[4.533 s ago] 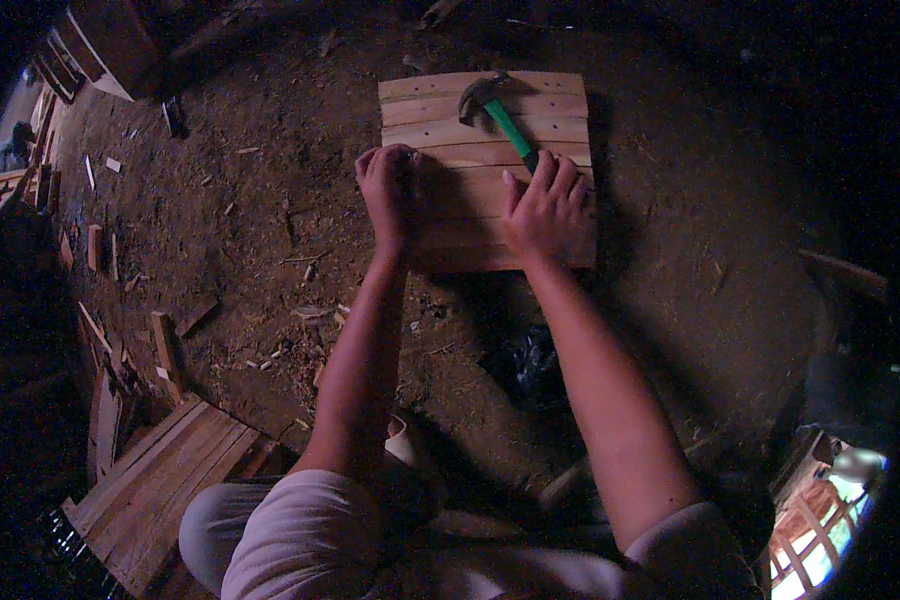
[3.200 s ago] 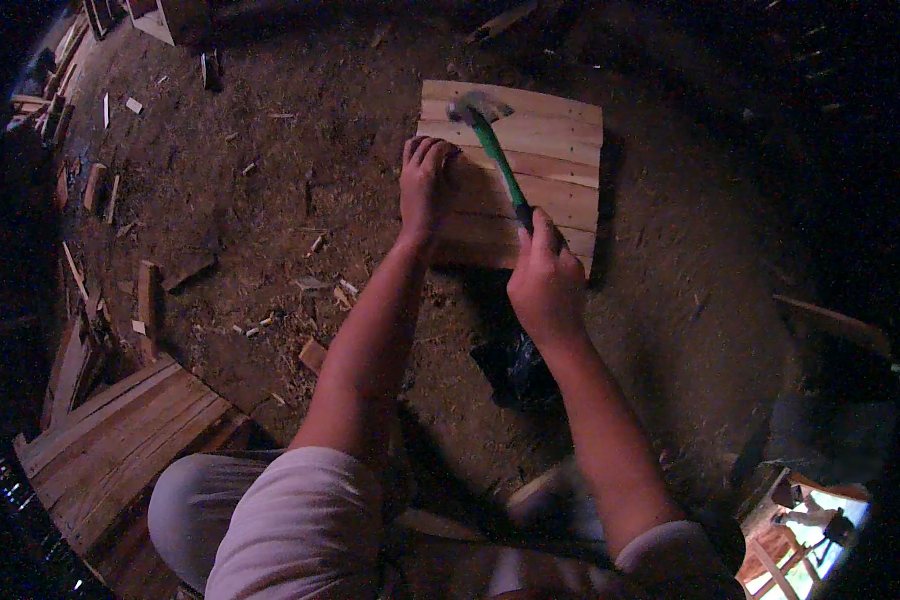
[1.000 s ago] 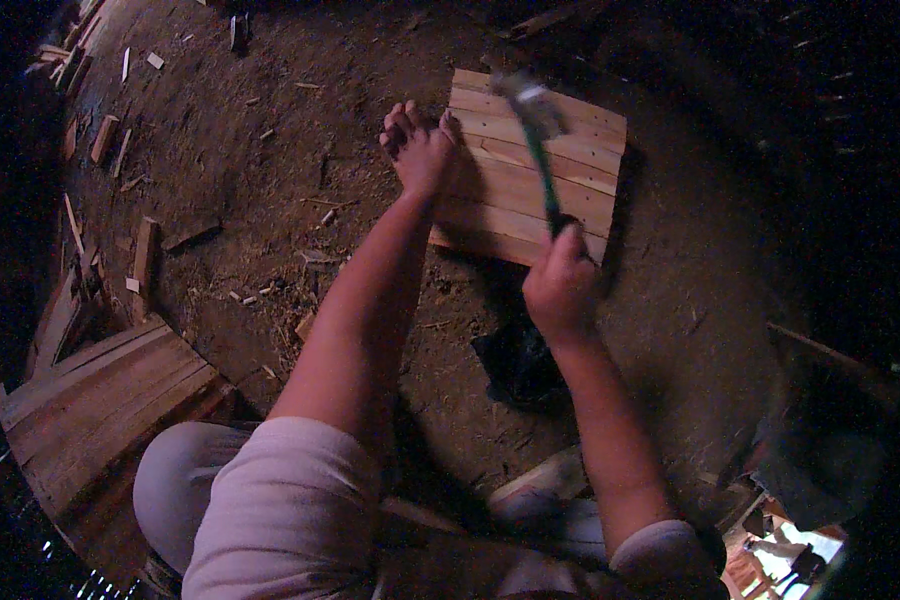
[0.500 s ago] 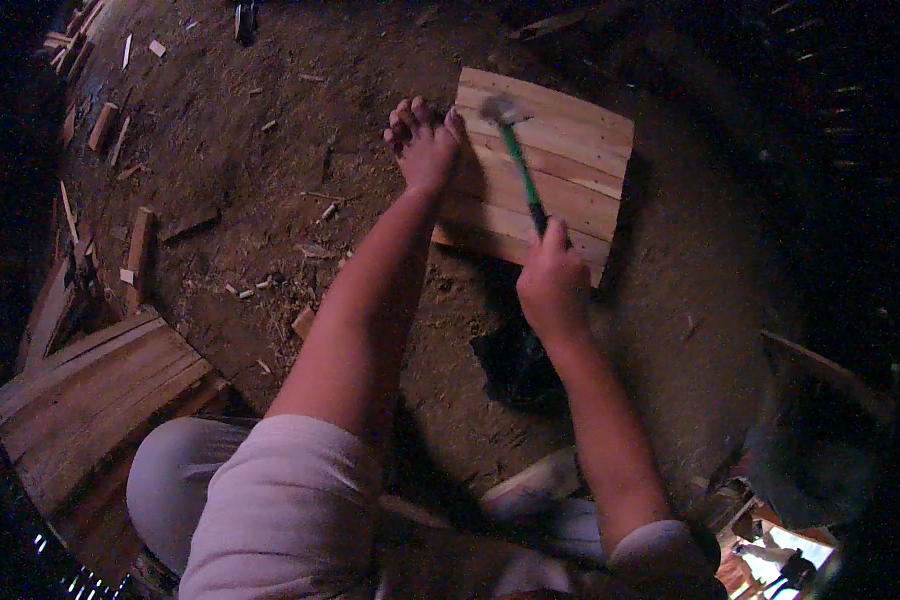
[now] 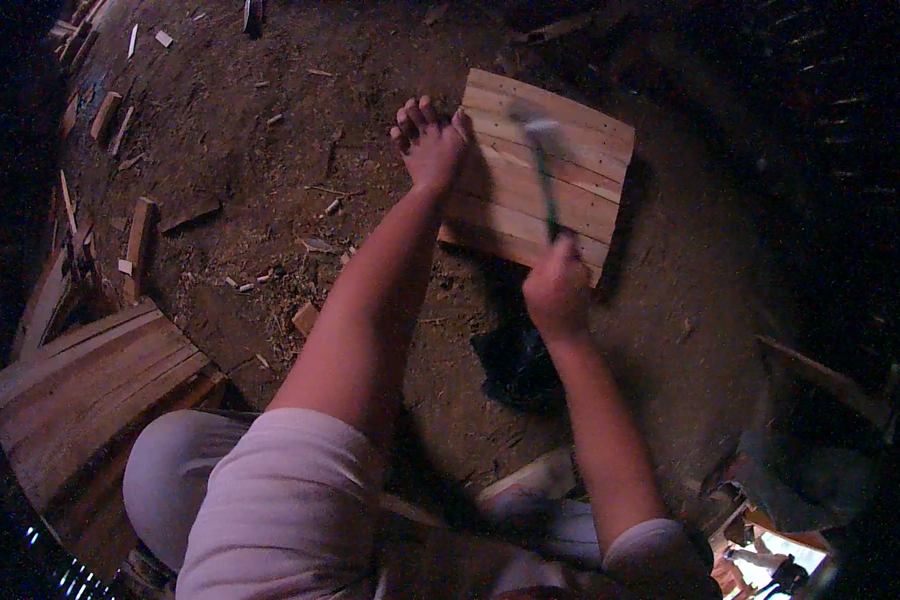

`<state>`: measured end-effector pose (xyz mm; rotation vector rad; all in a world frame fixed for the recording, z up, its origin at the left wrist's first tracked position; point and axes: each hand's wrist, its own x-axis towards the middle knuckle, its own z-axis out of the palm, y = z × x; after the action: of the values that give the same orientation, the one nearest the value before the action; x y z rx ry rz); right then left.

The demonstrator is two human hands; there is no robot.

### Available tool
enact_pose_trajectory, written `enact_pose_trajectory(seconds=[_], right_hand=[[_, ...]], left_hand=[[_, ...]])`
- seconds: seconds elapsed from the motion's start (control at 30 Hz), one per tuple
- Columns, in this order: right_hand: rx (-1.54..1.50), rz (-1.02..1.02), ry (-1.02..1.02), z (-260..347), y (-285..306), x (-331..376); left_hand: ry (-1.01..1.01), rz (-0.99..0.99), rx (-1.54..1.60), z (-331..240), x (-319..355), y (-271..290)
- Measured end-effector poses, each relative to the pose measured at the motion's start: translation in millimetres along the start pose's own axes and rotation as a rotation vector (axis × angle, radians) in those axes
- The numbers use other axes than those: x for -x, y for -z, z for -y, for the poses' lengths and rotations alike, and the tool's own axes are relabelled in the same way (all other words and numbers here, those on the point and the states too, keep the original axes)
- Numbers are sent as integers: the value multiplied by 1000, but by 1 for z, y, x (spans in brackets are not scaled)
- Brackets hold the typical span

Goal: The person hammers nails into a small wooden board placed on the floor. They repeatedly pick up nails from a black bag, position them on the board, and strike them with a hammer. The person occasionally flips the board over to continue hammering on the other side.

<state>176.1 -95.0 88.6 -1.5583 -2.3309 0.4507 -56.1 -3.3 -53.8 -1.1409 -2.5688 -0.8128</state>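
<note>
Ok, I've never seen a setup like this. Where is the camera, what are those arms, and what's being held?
There is no machine: these are a person's own bare hands. A fisheye camera worn on the head looks down, so picture left is the person's left and edges bend.

The right hand grips a green-handled hammer, blurred, over a slatted wooden panel. The left hand is at the panel's left edge, fingers spread. On the earth floor lie wood scraps and a crumpled black thing.
</note>
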Motion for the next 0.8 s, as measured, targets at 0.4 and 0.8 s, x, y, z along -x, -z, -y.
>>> enact_pose_trajectory(seconds=[0.4,0.8], right_hand=[[29,267,-66,28,2,-15],[-114,44,-35,58,21,-15]], left_hand=[[138,363,55,21,-9,-15],[108,513,96,53,-4,-26]])
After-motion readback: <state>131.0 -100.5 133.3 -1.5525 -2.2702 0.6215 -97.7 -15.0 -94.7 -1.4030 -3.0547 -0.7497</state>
